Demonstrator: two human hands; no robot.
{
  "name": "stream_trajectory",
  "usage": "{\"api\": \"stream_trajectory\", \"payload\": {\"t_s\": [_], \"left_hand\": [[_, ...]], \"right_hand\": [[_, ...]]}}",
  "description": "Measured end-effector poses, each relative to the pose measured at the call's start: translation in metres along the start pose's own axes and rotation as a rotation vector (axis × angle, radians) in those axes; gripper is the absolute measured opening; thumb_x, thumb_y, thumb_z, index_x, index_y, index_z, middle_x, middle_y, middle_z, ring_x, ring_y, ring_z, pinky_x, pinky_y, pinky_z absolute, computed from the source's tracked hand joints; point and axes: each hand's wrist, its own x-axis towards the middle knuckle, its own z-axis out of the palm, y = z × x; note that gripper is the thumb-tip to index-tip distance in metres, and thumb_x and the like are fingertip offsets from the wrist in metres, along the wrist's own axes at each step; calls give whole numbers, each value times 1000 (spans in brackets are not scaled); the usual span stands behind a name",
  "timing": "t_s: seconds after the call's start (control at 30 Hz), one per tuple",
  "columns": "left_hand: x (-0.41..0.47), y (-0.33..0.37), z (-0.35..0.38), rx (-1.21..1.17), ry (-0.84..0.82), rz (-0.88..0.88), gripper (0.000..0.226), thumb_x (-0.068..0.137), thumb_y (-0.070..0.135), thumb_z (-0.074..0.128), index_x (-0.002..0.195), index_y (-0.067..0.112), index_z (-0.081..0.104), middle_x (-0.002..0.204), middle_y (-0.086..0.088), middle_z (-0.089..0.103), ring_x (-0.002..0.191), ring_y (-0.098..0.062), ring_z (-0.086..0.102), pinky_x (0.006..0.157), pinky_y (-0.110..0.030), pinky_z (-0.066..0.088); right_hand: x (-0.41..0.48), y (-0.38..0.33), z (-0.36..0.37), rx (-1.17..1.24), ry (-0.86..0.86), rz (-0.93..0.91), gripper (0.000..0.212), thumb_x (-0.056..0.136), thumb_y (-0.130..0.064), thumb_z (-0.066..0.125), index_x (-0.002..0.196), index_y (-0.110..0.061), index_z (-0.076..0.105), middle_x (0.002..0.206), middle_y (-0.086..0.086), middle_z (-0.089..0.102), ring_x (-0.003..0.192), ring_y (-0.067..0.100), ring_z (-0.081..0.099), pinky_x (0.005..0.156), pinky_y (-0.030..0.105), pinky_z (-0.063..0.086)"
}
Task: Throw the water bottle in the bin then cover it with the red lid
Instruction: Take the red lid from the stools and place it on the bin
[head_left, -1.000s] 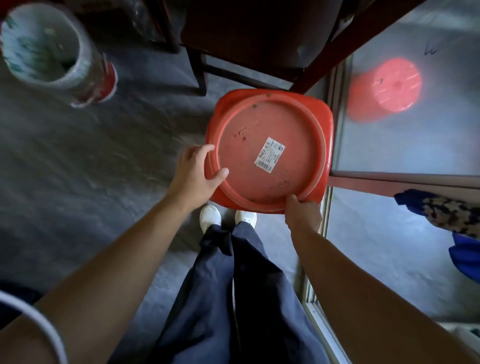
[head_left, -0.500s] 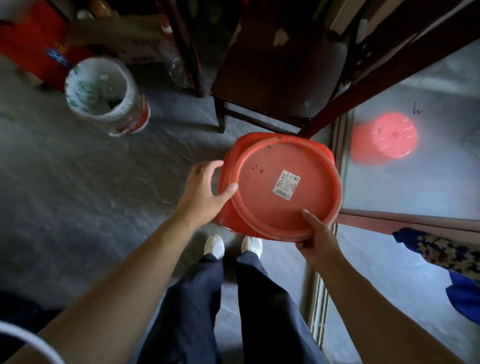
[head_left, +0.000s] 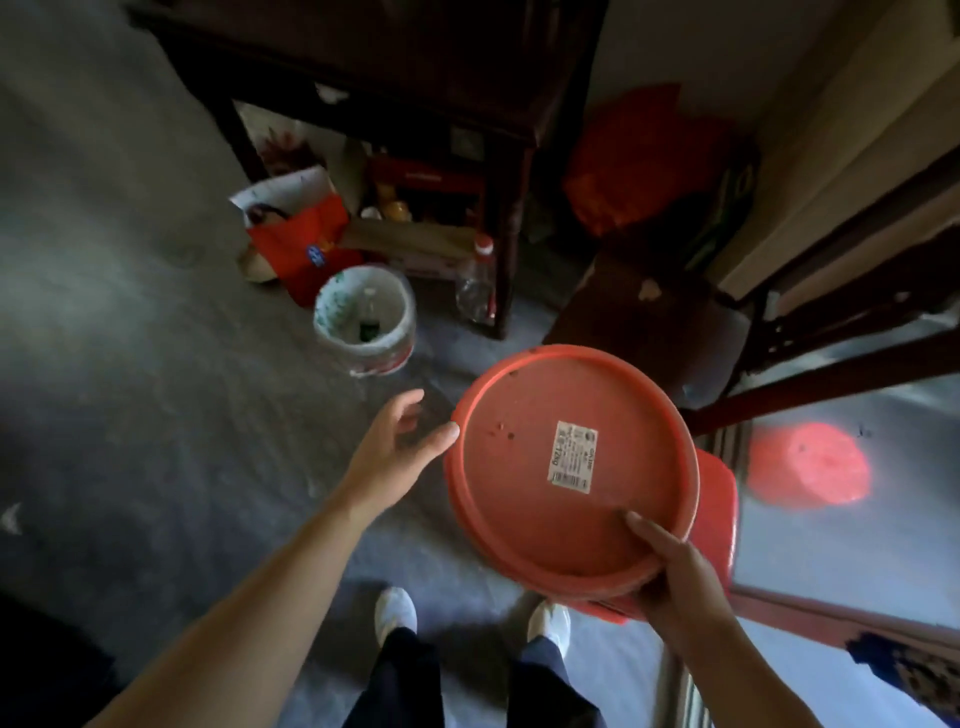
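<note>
I hold the round red lid (head_left: 524, 467) tilted in front of me, its stickered side facing up. My right hand (head_left: 670, 571) grips its near right rim. My left hand (head_left: 389, 452) is beside the lid's left rim with fingers spread; only the thumb tip touches the edge. The bin (head_left: 387, 356), a white bucket with green and red print, stands uncovered on the floor to the far left of the lid. A water bottle (head_left: 370, 313) lies inside it.
A red stool (head_left: 719, 501) sits under the lid by a glass door (head_left: 857, 545). A dark wooden table (head_left: 415, 78) stands behind the bin, with a clear red-capped bottle (head_left: 475, 283) at its leg, a red bag (head_left: 298, 239) and a dark chair (head_left: 654, 322).
The lid has risen off the red stool and tilted toward the bin. My left hand has loosened from gripping the rim to a thumb touch. The view has lifted toward the bin.
</note>
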Motion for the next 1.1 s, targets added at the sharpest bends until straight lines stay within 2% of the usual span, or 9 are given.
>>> {"api": "stream_trajectory", "payload": {"t_s": [0.1,0.2,0.3,0.4,0.5,0.6,0.77,1.0,1.1], "left_hand": [[-7,12,-54,-90,-32,-3,105,49,72,70,137,21,43,133,-3,53,121,-13,53,104,-32,40],[-12,22,-102,-186,-94,34,95,42,80,72,123,35,52,127,0,61,113,-9,60,101,-34,45],[-17,31,-142,-217,-96,73,105,36,84,71,123,29,50,122,2,62,108,-6,61,96,-28,47],[-20,43,-174,-239,-108,130,111,33,84,71,125,27,45,111,9,63,96,5,64,81,-16,47],[-15,50,-197,-272,-112,135,111,34,82,72,126,27,45,110,12,64,92,11,64,86,-21,47],[-5,51,-214,-275,-108,115,118,38,82,72,135,23,41,113,12,65,97,8,64,94,-29,48],[25,54,-236,-269,-96,123,95,46,77,74,126,30,51,107,16,72,103,-2,66,96,-31,47],[90,69,-261,-232,-109,88,63,50,67,72,104,42,51,103,16,66,90,13,64,72,-9,50],[120,77,-273,-224,-96,96,80,43,77,73,110,39,53,108,13,65,95,11,64,79,-15,49]], "right_hand": [[-30,6,51,-25,-23,-27,73,58,-7,85,126,-7,58,108,23,73,94,43,71,74,52,58],[-59,13,95,-44,-63,-72,51,70,-7,74,118,-1,60,102,27,74,90,44,72,76,54,57],[-81,18,133,-8,-118,-137,46,69,-3,70,115,1,61,100,26,74,85,38,74,68,45,61],[-94,19,167,-10,-89,-171,52,64,-6,73,114,1,63,100,27,74,88,41,71,87,57,54],[-98,16,193,-52,-88,-182,47,64,-10,76,107,2,66,96,31,72,89,42,61,102,74,34],[-94,10,214,-57,-101,-190,33,68,-6,71,100,1,66,83,25,75,70,37,70,89,58,51],[-68,3,249,-45,-146,-178,37,69,-4,69,105,3,65,92,25,76,74,33,75,58,39,62],[-17,-14,300,-69,-144,-151,44,71,-4,71,114,3,63,102,26,74,85,37,74,69,43,62],[-3,-29,325,-81,-158,-159,37,74,-2,69,110,1,62,100,26,74,86,38,74,73,45,62]]}}
